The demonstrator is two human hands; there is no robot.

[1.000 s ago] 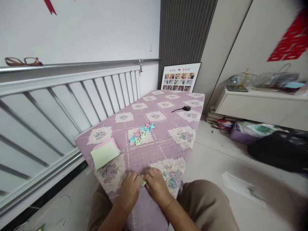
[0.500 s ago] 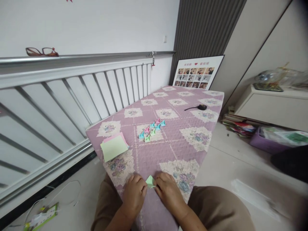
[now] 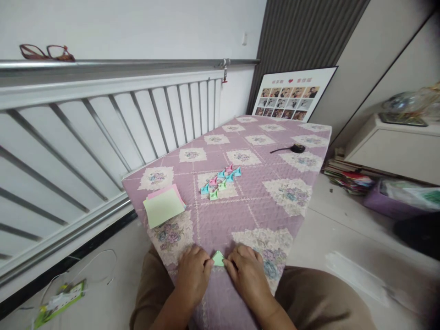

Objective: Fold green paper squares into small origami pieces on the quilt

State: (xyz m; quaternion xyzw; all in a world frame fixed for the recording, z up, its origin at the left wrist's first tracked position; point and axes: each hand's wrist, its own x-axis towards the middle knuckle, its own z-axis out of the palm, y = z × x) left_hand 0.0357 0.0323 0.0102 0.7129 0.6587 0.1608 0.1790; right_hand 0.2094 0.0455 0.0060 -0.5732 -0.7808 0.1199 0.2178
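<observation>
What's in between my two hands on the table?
A small, folded green paper lies between your left hand and right hand, with fingertips at its lower corners. The head view shows it.

A white slatted radiator [image 3: 123, 112] runs along the left edge of the cloth-covered table [image 3: 227, 220], below a grey pipe [image 3: 137, 65] and a plain white wall [image 3: 144, 27]. Past the far edge rises a dark ribbed panel [image 3: 309, 32] — a framed photo board [image 3: 290, 93] stands before it. Beyond the far right corner, a white cabinet [image 3: 395, 149]; pale floor [image 3: 319, 229] borders the right edge.
</observation>
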